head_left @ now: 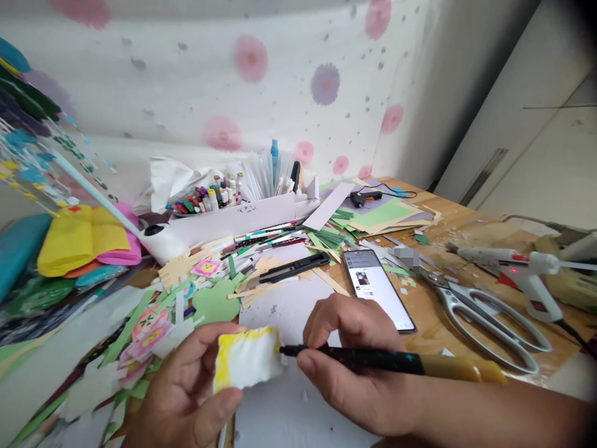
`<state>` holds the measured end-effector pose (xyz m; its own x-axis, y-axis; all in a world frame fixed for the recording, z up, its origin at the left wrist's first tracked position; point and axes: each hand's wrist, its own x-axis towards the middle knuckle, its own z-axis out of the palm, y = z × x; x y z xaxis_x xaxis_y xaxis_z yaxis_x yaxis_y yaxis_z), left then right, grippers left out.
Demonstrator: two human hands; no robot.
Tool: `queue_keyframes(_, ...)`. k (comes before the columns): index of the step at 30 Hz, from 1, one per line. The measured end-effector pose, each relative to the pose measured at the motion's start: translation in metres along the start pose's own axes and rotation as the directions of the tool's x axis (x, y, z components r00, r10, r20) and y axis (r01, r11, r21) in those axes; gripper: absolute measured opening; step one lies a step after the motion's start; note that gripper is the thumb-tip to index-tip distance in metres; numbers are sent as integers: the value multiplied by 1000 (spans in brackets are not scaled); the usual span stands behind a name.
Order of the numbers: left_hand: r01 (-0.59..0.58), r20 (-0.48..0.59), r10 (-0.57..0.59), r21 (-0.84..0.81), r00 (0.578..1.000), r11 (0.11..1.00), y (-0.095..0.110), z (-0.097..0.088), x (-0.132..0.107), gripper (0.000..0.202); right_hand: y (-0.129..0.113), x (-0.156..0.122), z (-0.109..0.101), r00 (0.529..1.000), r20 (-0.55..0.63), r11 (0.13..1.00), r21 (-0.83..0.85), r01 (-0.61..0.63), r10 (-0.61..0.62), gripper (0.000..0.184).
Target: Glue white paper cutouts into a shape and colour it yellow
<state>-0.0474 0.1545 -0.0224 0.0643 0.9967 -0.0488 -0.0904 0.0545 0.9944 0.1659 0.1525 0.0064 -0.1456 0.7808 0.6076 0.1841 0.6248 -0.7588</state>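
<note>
My left hand (186, 392) pinches a small white paper piece (254, 358) by its left side. Yellow colouring runs along the paper's top and left edges and a bit of its right edge. In my right hand (349, 361) is a marker pen (373, 362) with a dark speckled barrel and a yellowish rear end. Its tip touches the paper's upper right edge. Below both hands lies a pale sheet (284, 417). Just beyond my right hand rests a phone (377, 289) with its screen lit.
A black utility knife (295, 267) lies behind the paper. To the right are large scissors (485, 317) and a white glue gun (522, 267) with a red light. Paper scraps (93, 392) cover the left side. A box of markers (233, 214) stands at the back.
</note>
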Motion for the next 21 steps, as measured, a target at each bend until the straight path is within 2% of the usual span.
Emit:
queue_keyframes(5,46,13,-45,-32,999,998,-1,-5,3,36,1,-4,4,1000,14,1000,7,3,-3,18)
queue_keyframes(8,59,-8,-60,-115,998,992,0,-2,4,35,1,-4,3,1000,-9,999,36,-11,11,19)
queue_keyframes(10,66,-13,-69,-159,997,985,2,1,3,35,0,-3,2,999,31,997,73,-18,15,19)
queue_keyframes(16,83,70,-69,-221,995,972,9,6,-1,34,-3,-2,-3,995,83,993,97,-70,62,19)
queue_keyframes(21,83,72,-66,-262,995,961,11,10,-4,38,-5,-5,-5,992,98,992,93,-88,79,17)
